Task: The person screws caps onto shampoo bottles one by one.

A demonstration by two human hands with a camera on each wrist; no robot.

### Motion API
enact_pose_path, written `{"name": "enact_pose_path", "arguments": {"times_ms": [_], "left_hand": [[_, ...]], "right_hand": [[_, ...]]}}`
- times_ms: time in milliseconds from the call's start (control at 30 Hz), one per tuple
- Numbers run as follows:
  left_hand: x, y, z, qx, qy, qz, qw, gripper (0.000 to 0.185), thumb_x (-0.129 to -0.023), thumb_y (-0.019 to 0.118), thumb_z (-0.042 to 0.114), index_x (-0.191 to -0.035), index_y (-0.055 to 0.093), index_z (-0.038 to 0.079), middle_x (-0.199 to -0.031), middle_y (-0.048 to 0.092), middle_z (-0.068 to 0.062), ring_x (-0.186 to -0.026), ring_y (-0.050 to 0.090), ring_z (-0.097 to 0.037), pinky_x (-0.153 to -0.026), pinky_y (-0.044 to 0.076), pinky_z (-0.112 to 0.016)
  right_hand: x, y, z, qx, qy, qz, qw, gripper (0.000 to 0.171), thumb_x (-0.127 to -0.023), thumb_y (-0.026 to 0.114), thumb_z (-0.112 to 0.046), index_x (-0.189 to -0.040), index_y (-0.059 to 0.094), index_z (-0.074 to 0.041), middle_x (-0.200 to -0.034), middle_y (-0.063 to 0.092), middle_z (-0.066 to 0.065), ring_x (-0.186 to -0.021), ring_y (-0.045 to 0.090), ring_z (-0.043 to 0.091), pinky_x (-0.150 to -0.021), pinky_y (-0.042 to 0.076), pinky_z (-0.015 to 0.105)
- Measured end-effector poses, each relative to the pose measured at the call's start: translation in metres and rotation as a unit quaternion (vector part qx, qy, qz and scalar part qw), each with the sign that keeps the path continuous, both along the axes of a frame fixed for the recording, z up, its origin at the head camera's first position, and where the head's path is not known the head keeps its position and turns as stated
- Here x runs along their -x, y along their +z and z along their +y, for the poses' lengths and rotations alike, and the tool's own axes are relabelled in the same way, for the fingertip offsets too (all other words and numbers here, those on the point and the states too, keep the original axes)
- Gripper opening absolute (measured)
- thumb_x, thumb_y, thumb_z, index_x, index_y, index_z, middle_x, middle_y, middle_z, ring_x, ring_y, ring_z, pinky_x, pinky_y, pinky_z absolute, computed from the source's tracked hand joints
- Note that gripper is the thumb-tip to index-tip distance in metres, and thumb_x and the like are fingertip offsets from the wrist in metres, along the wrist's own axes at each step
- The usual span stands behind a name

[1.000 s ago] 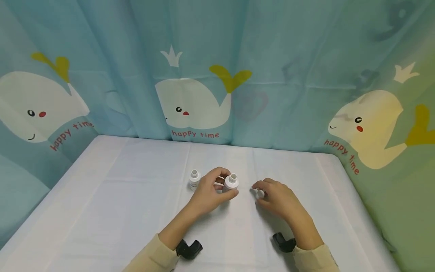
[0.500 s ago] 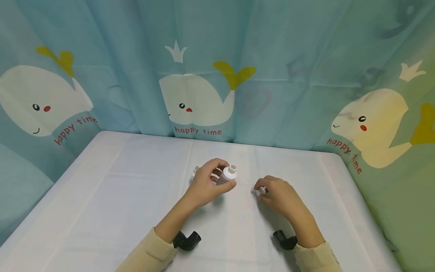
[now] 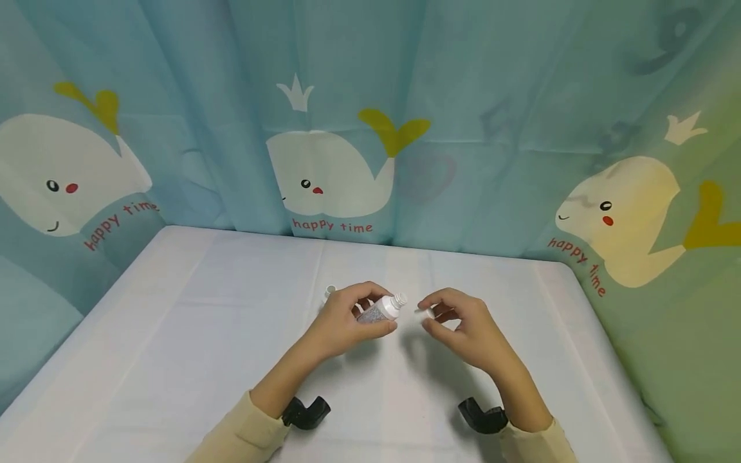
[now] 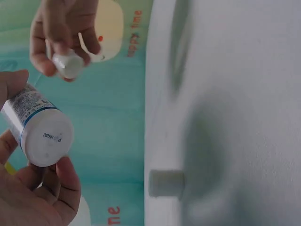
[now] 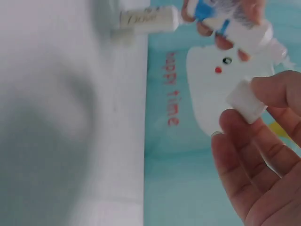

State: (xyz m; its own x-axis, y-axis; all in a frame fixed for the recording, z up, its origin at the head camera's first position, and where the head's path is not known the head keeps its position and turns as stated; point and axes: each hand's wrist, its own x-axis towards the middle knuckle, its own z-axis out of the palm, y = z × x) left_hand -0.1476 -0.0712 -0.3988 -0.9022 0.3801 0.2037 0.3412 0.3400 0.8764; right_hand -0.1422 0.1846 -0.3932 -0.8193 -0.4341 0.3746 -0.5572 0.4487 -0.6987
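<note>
Holding a small white bottle just left of centre in the head view, the left hand has thumb and fingers curled round the body, clear of the table. Bottle is tipped so its open threaded neck points right, toward the right hand; probably held this way so mouth and cap face each other. Left wrist view shows the bottle base at lower left, a printed code on it.

Right hand pinches a white cap between thumb and fingertips, other fingers loosely bent. Cap sits just beside the bottle mouth, not touching (gap visible in the head view). In the right wrist view the cap is at right, the bottle above it at top right.

Second bottle stands uncapped on the table, partly hidden behind the left hand. Whale-print curtain behind the table.
</note>
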Motion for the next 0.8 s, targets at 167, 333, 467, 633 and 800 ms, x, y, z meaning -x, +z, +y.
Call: {"name": "enact_pose_path", "arguments": {"times_ms": [167, 333, 467, 633, 800], "left_hand": [[-0.002, 0.001, -0.01, 0.006, -0.025, -0.001, 0.9997, 0.034, -0.08, 0.084, 0.03, -0.111, 0.071, 0.032, -0.107, 0.068, 0.014, -0.092, 0.061, -0.012, -0.081, 0.053, -0.034], [-0.004, 0.006, -0.018, 0.007, -0.041, 0.012, 0.999, 0.036, -0.08, 0.085, 0.031, -0.113, 0.072, 0.029, -0.105, 0.068, 0.013, -0.093, 0.062, -0.01, -0.08, 0.055, -0.032], [-0.007, 0.009, -0.021, 0.017, -0.04, 0.014, 0.999, 0.037, -0.078, 0.086, 0.033, -0.113, 0.073, 0.03, -0.102, 0.068, 0.013, -0.088, 0.061, -0.012, -0.075, 0.054, -0.032], [-0.011, 0.011, -0.019, 0.024, -0.035, -0.005, 0.9991, 0.041, -0.076, 0.087, 0.034, -0.114, 0.071, 0.026, -0.098, 0.068, 0.013, -0.084, 0.061, -0.013, -0.073, 0.053, -0.033], [-0.014, 0.012, -0.017, 0.033, -0.024, -0.008, 0.9991, 0.036, -0.076, 0.087, 0.034, -0.106, 0.067, 0.029, -0.092, 0.066, 0.012, -0.085, 0.059, -0.012, -0.075, 0.053, -0.032]], "right_hand": [[-0.001, 0.009, -0.014, 0.053, 0.038, -0.002, 0.998, 0.024, -0.087, 0.074, 0.0, -0.104, 0.069, -0.016, -0.108, 0.07, -0.001, -0.098, 0.067, 0.014, -0.079, 0.059, 0.031], [0.0, 0.021, -0.025, 0.064, 0.049, 0.023, 0.996, 0.023, -0.087, 0.073, 0.001, -0.099, 0.069, -0.018, -0.111, 0.069, -0.002, -0.107, 0.065, 0.014, -0.079, 0.059, 0.031], [-0.006, 0.022, -0.026, 0.084, 0.043, 0.028, 0.995, 0.025, -0.085, 0.074, 0.003, -0.103, 0.069, -0.015, -0.109, 0.07, 0.001, -0.1, 0.066, 0.014, -0.078, 0.059, 0.03], [-0.011, 0.019, -0.028, 0.091, 0.056, 0.022, 0.994, 0.027, -0.086, 0.075, 0.0, -0.109, 0.068, -0.012, -0.108, 0.071, 0.003, -0.096, 0.068, 0.015, -0.078, 0.058, 0.029], [-0.01, 0.017, -0.032, 0.08, 0.065, 0.038, 0.994, 0.021, -0.086, 0.077, -0.004, -0.104, 0.07, -0.015, -0.111, 0.072, 0.002, -0.103, 0.068, 0.016, -0.076, 0.059, 0.029]]}}
